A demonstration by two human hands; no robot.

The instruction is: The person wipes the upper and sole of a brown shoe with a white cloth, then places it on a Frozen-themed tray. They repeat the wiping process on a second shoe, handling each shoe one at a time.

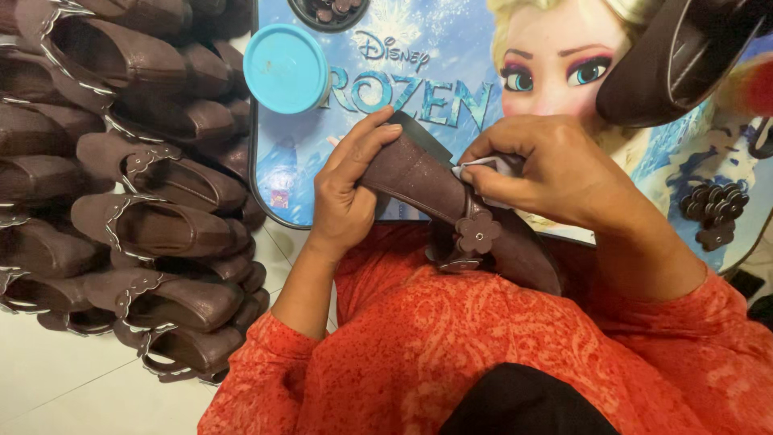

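Over the lap in an orange patterned garment [451, 354], the left hand [348, 193] wraps its fingers around the toe end of a brown sandal [435, 189], while the right hand [547, 173] pinches a small white cloth [483, 167] against the strap above a flower ornament [478, 232]. A hard rub could loosen that flower, or the sandal could twist free. Beyond, a round turquoise lid [286, 68] sits near the low table's [278, 161] far left corner on its blue cartoon print; 1 heap of brown sandals [153, 177] lies left
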